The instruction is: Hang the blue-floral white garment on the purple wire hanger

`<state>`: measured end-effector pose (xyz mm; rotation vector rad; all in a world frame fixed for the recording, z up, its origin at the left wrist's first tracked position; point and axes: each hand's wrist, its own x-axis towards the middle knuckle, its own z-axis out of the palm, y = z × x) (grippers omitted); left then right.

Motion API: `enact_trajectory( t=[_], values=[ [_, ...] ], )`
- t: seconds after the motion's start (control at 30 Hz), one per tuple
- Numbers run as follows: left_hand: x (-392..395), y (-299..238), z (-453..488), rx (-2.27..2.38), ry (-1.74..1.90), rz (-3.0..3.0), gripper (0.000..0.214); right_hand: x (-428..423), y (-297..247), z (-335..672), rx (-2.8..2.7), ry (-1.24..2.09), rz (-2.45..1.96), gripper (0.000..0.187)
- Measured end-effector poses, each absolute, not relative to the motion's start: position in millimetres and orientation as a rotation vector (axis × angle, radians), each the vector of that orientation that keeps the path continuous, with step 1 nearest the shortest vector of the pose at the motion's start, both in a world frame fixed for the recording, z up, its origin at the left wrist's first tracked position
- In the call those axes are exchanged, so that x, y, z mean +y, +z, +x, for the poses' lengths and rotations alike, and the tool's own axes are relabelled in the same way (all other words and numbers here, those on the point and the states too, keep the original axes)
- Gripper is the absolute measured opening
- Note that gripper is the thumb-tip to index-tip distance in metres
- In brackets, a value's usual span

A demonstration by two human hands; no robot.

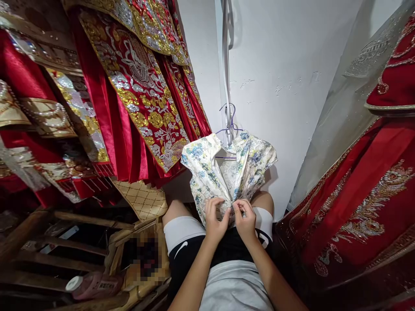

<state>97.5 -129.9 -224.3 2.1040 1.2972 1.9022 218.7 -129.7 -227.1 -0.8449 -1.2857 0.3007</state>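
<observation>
A cream dress with a blue flower print [207, 172] hangs on a purple wire hanger [229, 123] against the white wall. Its lower part drapes down over my lap. My left hand [215, 218] pinches the left edge of the dress front, fingers curled. Right beside it, my right hand [244, 218] pinches the other edge. The two hands touch at the middle seam of the dress. Whatever small fastening lies between the fingertips is hidden.
Red robes with gold and silver embroidery [139, 86] hang at the left, and another red embroidered garment [356, 203] at the right. A wooden chair frame [81, 242] and a pink bottle with a white cap [92, 285] lie at the lower left.
</observation>
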Motion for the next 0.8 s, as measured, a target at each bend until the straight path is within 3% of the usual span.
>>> enact_trajectory(
  t=[0.27,0.8],
  values=[
    [-127,-219,112,1.186,1.71,2.121,0.003,-125,-224,227,-1.33,0.329,-0.819,0.012],
    [-132,-224,111,1.157,1.554,2.13,0.011,-48,-121,267,-1.472,0.023,-0.718,0.012]
  ],
)
